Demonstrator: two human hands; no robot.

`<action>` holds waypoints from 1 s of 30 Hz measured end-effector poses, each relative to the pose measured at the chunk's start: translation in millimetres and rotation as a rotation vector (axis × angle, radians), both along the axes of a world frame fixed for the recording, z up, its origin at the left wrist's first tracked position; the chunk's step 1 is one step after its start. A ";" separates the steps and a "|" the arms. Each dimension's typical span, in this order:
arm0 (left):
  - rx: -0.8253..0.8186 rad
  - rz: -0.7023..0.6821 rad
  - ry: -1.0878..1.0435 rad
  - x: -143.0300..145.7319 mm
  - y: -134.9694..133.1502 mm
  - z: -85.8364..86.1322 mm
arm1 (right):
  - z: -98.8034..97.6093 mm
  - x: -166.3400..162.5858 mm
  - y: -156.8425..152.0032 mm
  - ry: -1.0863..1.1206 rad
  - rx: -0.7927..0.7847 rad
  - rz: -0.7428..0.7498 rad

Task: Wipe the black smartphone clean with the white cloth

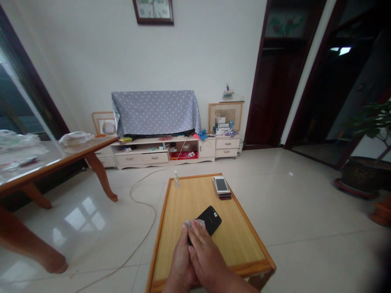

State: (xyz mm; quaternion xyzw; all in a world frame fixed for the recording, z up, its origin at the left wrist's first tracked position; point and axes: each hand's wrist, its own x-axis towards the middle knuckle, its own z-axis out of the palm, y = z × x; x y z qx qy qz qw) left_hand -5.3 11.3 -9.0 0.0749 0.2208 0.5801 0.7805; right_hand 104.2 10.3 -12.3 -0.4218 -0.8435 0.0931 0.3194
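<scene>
A black phone [210,218] lies on the small wooden table [238,244] in front of me. My right hand [204,252] rests on its near end, fingers pressed down on a small white cloth [192,223]. My left hand [181,260] lies against the right one, fingers closed at the phone's near left edge. Both hands overlap, and the phone's near end is hidden beneath them.
A stack of phones [221,186] sits at the table's far right, a small bottle [176,179] at its far left. A cable [139,228] trails over the tiled floor. A larger table [45,162] stands left, a low cabinet [171,152] ahead, a potted plant [363,171] right.
</scene>
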 end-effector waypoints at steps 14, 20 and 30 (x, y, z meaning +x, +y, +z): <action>-0.098 0.073 0.081 -8.1 0.3 7.8 | -10.7 -7.6 -10.6 0.014 0.039 0.009; 0.029 0.072 0.064 -6.4 -0.6 11.8 | -9.4 18.3 25.0 0.135 0.030 -0.260; -0.028 0.056 0.055 -3.8 -0.5 9.2 | -4.2 5.6 5.6 0.058 0.027 -0.082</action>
